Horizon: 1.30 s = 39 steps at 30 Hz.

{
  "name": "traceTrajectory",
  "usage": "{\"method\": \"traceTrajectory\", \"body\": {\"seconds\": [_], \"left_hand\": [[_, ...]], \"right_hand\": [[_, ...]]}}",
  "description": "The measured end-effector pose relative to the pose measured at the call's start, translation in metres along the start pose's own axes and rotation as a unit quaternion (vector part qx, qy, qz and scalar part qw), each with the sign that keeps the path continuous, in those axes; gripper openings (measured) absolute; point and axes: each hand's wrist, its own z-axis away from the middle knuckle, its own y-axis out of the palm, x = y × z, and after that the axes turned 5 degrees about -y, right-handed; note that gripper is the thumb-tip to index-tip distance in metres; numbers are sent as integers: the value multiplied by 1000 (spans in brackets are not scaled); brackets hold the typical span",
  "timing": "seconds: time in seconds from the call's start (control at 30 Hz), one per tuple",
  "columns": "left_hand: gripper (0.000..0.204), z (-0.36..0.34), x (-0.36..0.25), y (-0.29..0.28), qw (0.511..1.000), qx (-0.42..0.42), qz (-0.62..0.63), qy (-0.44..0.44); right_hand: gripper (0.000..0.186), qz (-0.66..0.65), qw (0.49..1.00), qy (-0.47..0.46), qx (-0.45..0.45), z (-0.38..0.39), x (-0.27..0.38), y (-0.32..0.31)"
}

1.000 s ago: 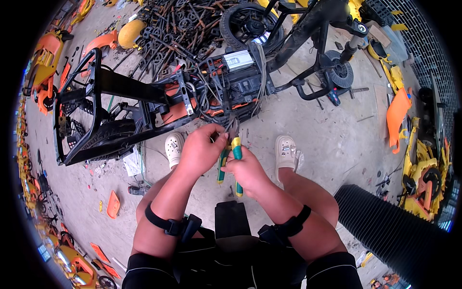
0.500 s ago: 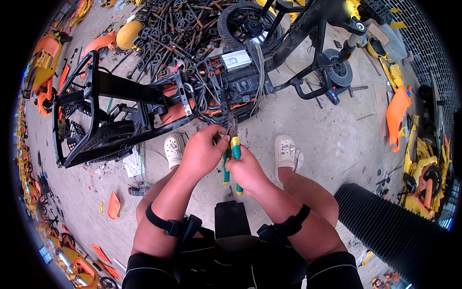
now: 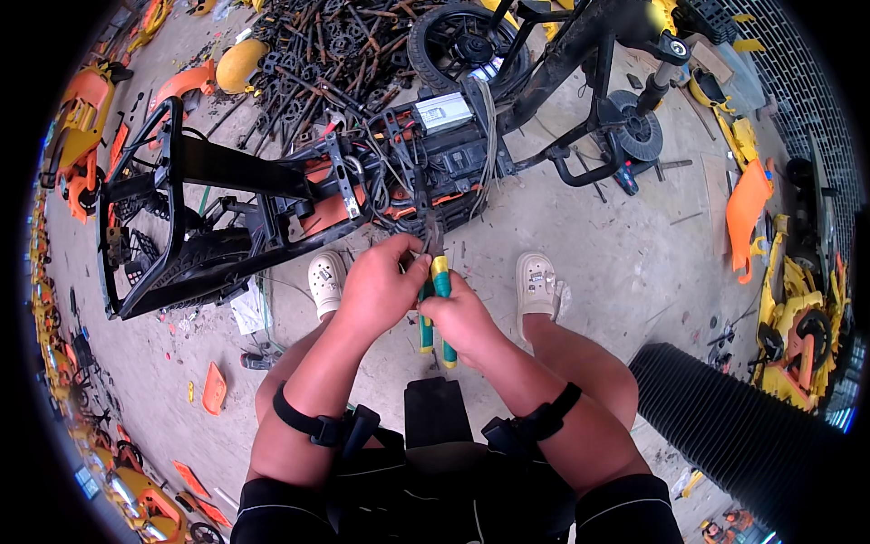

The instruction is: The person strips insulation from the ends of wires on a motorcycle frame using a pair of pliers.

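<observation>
Compared with the earlier frames, both hands have risen toward the frame of the stripped scooter, and the pliers now sit just below centre with the nose up at the wiring.

Pliers (image 3: 438, 304): green handles with yellow collars, held upright at centre frame. Right hand (image 3: 467, 319) is clenched around the handles. Left hand (image 3: 381, 286) is closed beside the nose, pinching something at the wires (image 3: 399, 177); what it holds is too small to tell.

Hazards, as judged from this position:
- Left fingers lie touching the pliers nose. A slip or sudden closure could nip them.
- Wires hang in a dense bundle. The nose could catch a neighbouring strand instead of the intended one.
- A strand under tension could spring back toward the hands when freed.
- Scooter (image 3: 299, 195) lies on its side, unsupported; a hard pull could shift it toward the shoes (image 3: 536, 281).

Surface: bare concrete floor (image 3: 598, 263), dusty, strewn with small scraps and fasteners.

Surroundings: metal scrap pile (image 3: 308, 54) at upper left, wheel (image 3: 458, 36) at top centre, orange panels (image 3: 745, 213) at right, ribbed black tube (image 3: 734, 426) at lower right.
</observation>
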Motion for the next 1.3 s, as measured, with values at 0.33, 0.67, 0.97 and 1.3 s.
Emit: {"method": "traceTrajectory", "body": {"seconds": [0.33, 0.67, 0.97, 1.3], "left_hand": [[23, 6, -10, -5, 998, 33, 38, -23], [20, 9, -13, -9, 1000, 16, -4, -12], [17, 2, 5, -6, 999, -14, 38, 15], [16, -2, 11, -2, 995, 1, 102, 13]], "right_hand": [[17, -93, 995, 17, 26, 3, 9, 5], [11, -92, 995, 29, -8, 4, 6, 8], [34, -176, 964, -7, -199, -23, -6, -29], [29, -89, 993, 52, -59, -6, -10, -6]]}}
